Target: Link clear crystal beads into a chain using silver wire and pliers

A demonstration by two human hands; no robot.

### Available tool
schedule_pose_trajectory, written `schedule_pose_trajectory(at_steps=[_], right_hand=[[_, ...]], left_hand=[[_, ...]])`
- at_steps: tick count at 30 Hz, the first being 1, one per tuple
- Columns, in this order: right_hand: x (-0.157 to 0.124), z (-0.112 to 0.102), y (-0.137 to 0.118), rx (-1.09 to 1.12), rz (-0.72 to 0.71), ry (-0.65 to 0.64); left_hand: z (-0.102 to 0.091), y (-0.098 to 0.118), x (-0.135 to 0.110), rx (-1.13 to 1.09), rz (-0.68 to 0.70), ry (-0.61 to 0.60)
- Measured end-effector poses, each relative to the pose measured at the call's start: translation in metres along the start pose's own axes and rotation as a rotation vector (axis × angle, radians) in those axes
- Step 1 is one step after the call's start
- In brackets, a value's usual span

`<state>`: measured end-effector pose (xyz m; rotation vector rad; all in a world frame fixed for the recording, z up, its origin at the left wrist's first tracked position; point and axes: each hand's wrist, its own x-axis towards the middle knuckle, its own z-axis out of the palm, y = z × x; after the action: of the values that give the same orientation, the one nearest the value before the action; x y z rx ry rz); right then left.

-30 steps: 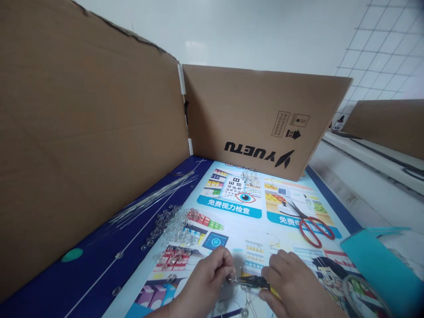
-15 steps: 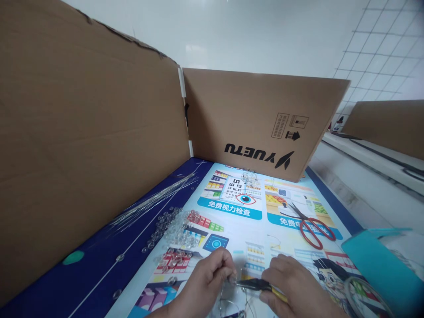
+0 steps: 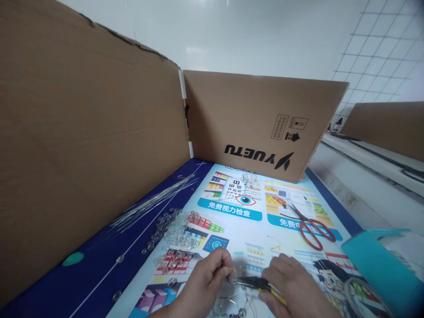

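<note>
My right hand (image 3: 291, 282) is closed round a pair of pliers (image 3: 249, 282) with dark jaws and yellow-and-black handles. Their tips point left and reach the fingertips of my left hand (image 3: 212, 276). That hand pinches a beaded wire piece (image 3: 228, 304), whose thin loops and clear beads hang below the fingers at the bottom edge. Exactly where the jaws meet the wire is too small to make out. Left of my left hand, loose clear beads (image 3: 180, 236) lie in a spread heap on the printed sheet and the blue surface.
Straight wires (image 3: 154, 201) lie in a bundle by the left cardboard wall (image 3: 99, 123). Red-handled scissors (image 3: 311, 227) rest at right, near a turquoise box (image 3: 380, 260) and a coil of wire (image 3: 364, 296). Another beaded wire piece (image 3: 250, 178) sits by the back cardboard panel (image 3: 258, 119).
Both hands stay nearly in place, with the pliers still at the left fingertips. The hanging beaded wire has shifted slightly, showing more beads near the bottom edge.
</note>
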<state>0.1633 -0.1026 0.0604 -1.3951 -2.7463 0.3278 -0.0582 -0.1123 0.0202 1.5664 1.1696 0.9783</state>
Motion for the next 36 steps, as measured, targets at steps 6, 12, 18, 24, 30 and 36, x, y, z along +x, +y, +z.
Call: schedule_pose_trajectory(at_steps=[6, 12, 18, 24, 30, 36], right_hand=[[0.001, 0.0, 0.002, 0.02, -0.03, -0.013], [0.001, 0.006, 0.005, 0.035, -0.058, -0.027], [0.0, 0.007, 0.003, 0.025, -0.038, 0.063], [-0.001, 0.007, 0.002, 0.017, -0.026, 0.036], [0.001, 0.009, 0.0, 0.025, -0.04, 0.023], [0.0, 0.009, -0.001, 0.002, -0.029, -0.032]], left_hand=[[0.0, -0.004, -0.001, -0.024, 0.016, 0.012], [-0.001, -0.004, 0.0, -0.03, 0.036, -0.005], [0.0, -0.006, 0.001, -0.016, 0.035, 0.017], [0.001, -0.006, 0.0, -0.045, 0.026, 0.025], [0.001, -0.005, 0.0, -0.083, 0.021, 0.036], [0.002, -0.006, -0.001, -0.095, 0.02, 0.033]])
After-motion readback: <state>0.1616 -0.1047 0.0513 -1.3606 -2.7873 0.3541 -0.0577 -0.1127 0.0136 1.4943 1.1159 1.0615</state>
